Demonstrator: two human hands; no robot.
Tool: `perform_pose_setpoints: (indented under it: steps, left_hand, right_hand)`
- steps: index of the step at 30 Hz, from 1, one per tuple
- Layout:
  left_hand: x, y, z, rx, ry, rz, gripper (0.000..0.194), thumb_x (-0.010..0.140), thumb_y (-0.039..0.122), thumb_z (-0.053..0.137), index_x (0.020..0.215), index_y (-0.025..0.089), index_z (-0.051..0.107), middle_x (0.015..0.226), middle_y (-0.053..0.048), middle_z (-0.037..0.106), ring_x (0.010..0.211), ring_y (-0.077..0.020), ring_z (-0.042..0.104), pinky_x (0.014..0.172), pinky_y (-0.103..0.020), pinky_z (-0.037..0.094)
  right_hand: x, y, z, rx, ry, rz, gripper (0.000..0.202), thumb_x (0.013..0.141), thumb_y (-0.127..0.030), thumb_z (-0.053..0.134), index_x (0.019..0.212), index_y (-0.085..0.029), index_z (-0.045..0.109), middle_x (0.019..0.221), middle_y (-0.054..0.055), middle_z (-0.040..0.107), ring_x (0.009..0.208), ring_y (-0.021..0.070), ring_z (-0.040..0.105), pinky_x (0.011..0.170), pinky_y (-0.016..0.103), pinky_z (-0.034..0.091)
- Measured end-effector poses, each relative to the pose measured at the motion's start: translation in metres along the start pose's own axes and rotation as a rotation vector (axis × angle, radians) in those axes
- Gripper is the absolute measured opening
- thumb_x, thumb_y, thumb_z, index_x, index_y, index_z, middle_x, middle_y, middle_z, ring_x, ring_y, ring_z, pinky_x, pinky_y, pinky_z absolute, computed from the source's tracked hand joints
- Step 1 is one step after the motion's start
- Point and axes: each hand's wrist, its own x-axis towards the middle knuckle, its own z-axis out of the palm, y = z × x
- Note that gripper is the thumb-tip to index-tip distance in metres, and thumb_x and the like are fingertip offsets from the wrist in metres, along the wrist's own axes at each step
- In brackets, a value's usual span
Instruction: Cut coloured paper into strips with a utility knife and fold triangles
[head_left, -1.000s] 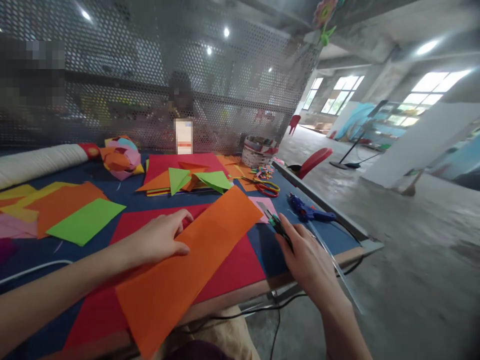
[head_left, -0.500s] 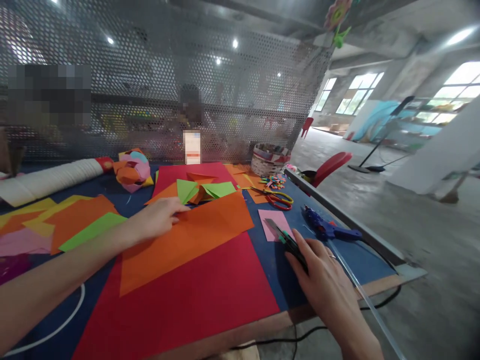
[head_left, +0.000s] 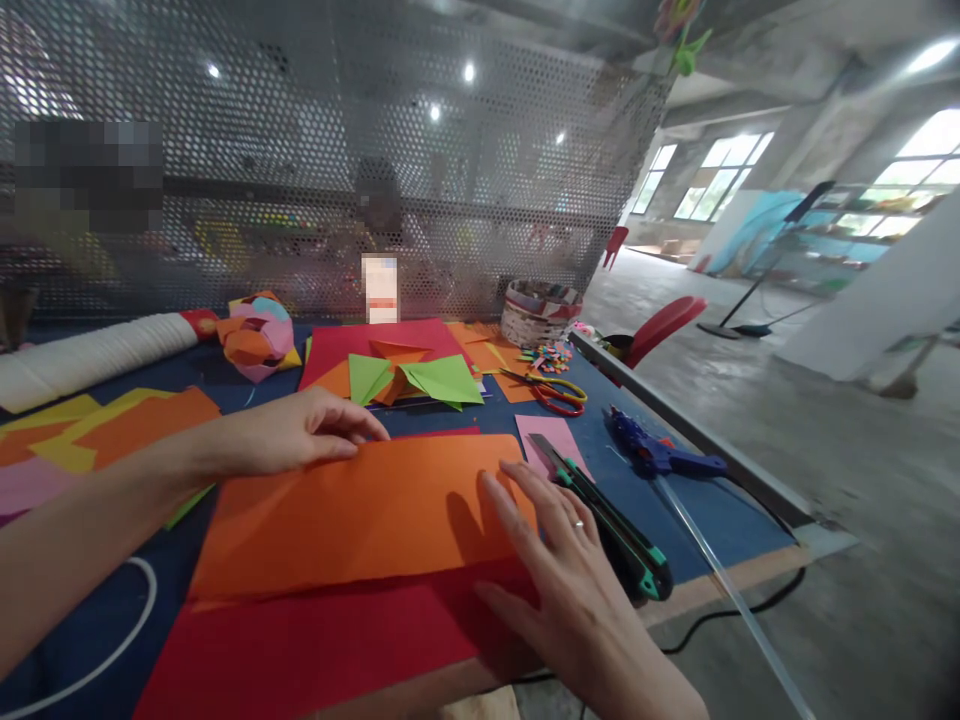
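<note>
A sheet of orange paper [head_left: 360, 520] lies across a larger red sheet [head_left: 315, 650] at the front of the table. My left hand [head_left: 300, 435] is closed at its back left edge, with the thumb on the orange face and the index finger along the edge. Over the right end of the paper, my right hand [head_left: 562, 560] is open with its fingers spread, the fingertips at the surface. Just beyond that hand lies a utility knife [head_left: 619, 530] with its blade out over a small pink paper square [head_left: 551, 440].
Scissors [head_left: 551, 390], a blue glue gun [head_left: 660, 450] with its clear stick and a woven basket [head_left: 540, 315] are on the right. Folded green paper [head_left: 442, 378], a paper ball [head_left: 259, 340] and a white roll [head_left: 97, 350] lie further back. A perforated metal screen [head_left: 450, 180] stands behind.
My right hand has let go of the utility knife, now lying on the table, and moved left onto the orange paper. The orange paper has turned straighter and come nearer, with my left hand.
</note>
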Motion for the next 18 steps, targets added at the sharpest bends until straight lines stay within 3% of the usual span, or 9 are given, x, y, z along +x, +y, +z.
perform_pose_setpoints:
  steps: [4,9,13,18]
  left_hand:
    - [0.005,-0.006,0.0,0.005,-0.107,-0.047,0.044,0.081,0.05,0.054,0.109,0.022,0.073,0.11,-0.004,0.076,0.103,-0.025,0.069,0.086,-0.031,0.051]
    - [0.012,-0.015,0.003,0.044,-0.176,-0.061,0.033,0.092,0.043,0.057,0.109,0.018,0.07,0.113,-0.006,0.072,0.105,-0.0226,0.067,0.095,-0.041,0.051]
    - [0.015,-0.019,0.007,0.094,-0.16,-0.045,0.03,0.097,0.044,0.062,0.108,0.016,0.069,0.116,-0.007,0.07,0.11,-0.0224,0.065,0.104,-0.048,0.049]
    - [0.015,-0.018,0.012,0.166,-0.105,-0.024,0.026,0.1,0.04,0.06,0.104,0.016,0.069,0.11,-0.005,0.072,0.104,-0.0205,0.068,0.1,-0.046,0.052]
  right_hand:
    - [0.008,-0.006,0.002,0.038,-0.077,-0.006,0.091,0.082,-0.019,0.074,0.16,-0.02,0.028,0.165,0.02,0.036,0.153,0.0351,0.033,0.114,0.058,0.042]
    - [0.01,-0.002,0.004,0.088,-0.129,-0.008,0.086,0.073,0.001,0.051,0.157,-0.017,0.038,0.16,0.018,0.046,0.149,0.0313,0.043,0.115,0.058,0.043]
    - [0.011,0.001,0.003,0.123,-0.199,-0.005,0.084,0.072,0.004,0.044,0.153,-0.015,0.048,0.156,0.015,0.053,0.145,0.0308,0.049,0.114,0.057,0.045]
    - [0.014,0.003,0.004,0.178,-0.214,-0.064,0.082,0.074,0.01,0.038,0.145,-0.025,0.06,0.152,0.005,0.058,0.144,0.0259,0.05,0.113,0.053,0.047]
